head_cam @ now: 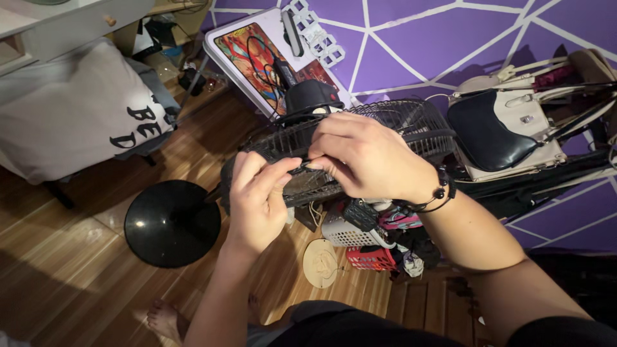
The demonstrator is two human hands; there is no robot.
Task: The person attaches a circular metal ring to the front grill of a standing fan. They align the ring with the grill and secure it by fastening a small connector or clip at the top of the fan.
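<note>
Black wire fan guard (411, 125): light, springy, bendable; held over the wooden floor (77, 257).
Left hand (257, 199): fingers pinched together on the guard's rim.
Right hand (366, 157): fingers closed on the same rim.
Best hold: the stiffer outer rim.

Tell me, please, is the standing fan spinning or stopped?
Stopped: both hands, left hand and right hand, grip the fan's grille, wires sharp.

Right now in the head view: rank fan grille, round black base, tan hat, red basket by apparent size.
1. Fan grille, held by both hands, closest to the camera, so its lead is partly nearness.
2. Round black base.
3. Tan hat and red basket: look alike, basket partly hidden.
</note>
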